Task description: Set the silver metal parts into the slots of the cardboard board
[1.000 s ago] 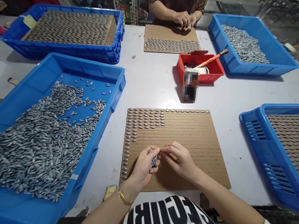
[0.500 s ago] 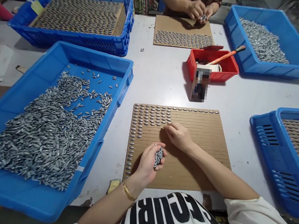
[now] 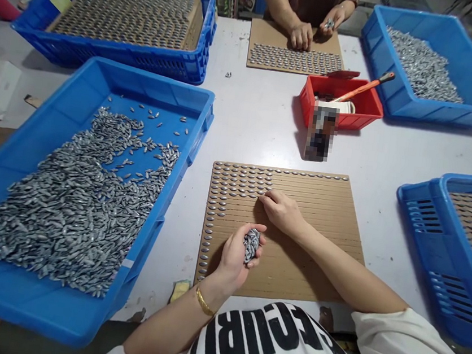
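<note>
Desk (image 3: 251, 122) is white, w/ a blue tub (image 3: 33, 313) of loose metal pcs at L and a slotted blue basket (image 3: 433, 245) at R. R hand (image 3: 285, 211) has come away from the L palm and down onto the grooved cardboard (image 3: 284, 273), at the unfinished end of a short row; its fingers are pinched, can't tell if a pc is between them. L hand (image 3: 233, 256) stays close by, palm turned up, fingers curled round a pile of pcs (image 3: 251, 244), so supply looks OK. Set pcs line the top and L edges, most of the board bare. Co-worker's hand (image 3: 302, 35) has dropped too, onto the far board.
</note>
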`<state>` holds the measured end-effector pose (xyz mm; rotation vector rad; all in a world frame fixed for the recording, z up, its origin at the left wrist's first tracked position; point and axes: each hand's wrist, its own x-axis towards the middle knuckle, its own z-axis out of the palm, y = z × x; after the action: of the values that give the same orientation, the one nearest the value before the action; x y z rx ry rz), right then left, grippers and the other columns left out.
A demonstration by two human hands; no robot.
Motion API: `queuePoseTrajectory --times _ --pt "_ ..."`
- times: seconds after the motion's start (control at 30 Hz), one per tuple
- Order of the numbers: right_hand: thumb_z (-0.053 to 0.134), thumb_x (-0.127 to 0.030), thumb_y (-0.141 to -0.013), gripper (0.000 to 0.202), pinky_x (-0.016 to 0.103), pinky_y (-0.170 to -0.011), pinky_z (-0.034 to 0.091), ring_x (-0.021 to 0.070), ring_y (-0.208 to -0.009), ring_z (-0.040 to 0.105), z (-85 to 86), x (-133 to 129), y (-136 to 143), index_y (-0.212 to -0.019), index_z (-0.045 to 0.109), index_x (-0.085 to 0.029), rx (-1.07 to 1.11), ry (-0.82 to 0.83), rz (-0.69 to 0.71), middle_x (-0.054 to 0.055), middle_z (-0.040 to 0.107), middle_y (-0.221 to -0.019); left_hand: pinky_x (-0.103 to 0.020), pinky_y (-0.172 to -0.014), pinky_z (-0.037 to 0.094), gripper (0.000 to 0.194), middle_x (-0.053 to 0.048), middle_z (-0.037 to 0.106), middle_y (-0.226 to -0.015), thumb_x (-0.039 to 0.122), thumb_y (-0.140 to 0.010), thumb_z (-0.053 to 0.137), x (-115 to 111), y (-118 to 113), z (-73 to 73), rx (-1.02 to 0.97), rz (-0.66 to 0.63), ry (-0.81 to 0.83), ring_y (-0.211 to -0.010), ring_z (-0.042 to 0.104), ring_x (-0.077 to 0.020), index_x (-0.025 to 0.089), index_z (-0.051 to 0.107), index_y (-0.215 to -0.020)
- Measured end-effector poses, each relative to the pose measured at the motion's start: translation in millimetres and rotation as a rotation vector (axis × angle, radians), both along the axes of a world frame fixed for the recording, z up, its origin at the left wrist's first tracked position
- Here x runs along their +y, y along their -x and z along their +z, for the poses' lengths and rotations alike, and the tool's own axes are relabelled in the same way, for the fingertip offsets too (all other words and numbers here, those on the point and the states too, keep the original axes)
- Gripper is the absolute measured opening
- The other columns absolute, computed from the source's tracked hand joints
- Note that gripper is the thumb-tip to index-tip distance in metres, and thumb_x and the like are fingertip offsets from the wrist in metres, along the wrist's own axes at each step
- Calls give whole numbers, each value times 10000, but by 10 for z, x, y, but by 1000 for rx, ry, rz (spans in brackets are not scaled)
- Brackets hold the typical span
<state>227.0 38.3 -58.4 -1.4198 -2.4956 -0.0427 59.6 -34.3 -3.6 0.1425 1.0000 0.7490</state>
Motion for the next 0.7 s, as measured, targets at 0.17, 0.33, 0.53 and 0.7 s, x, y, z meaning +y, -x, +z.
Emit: queuePoseTrajectory --times 0.17,0.33,0.53,0.7 --pt "486 -115 -900 185 241 -623 362 161 -805 519 -21 -4 -5 -945 657 -172 -11 6 0 73 611 -923 -182 -359 196 316 -32 557 -731 325 -781 541 5 5 18 17 -1 -12 -489 449 -70 123 646 -1000" --pt "497 -104 -890 180 234 -627 383 164 -799 527 -10 -1 9 -945 657 -165 19 22 8 79 612 -921 -179 -366 201 309 -28 564 -740 312 -761 574 -10 9 6 32 -33 -65 -500 453 -68 137 636 -1008" --pt "466 -116 -912 230 241 -687 459 167 -826 592 65 -32 -16 -1022 651 -196 182 69 -39 75 648 -932 -177 -367 196 335 -27 565 -741 269 -731 576 4 24 14 25 -27 -70 -508 455 -67 136 638 -1033" --pt "512 -234 -921 226 279 -731 509 167 -860 618 334 -276 -14 -1118 624 -226 524 275 38 71 646 -1000 -171 -357 189 247 -24 573 -737 242 -714 589 11 7 0 -5 -40 -62 -494 472 -67 146 607 -940"
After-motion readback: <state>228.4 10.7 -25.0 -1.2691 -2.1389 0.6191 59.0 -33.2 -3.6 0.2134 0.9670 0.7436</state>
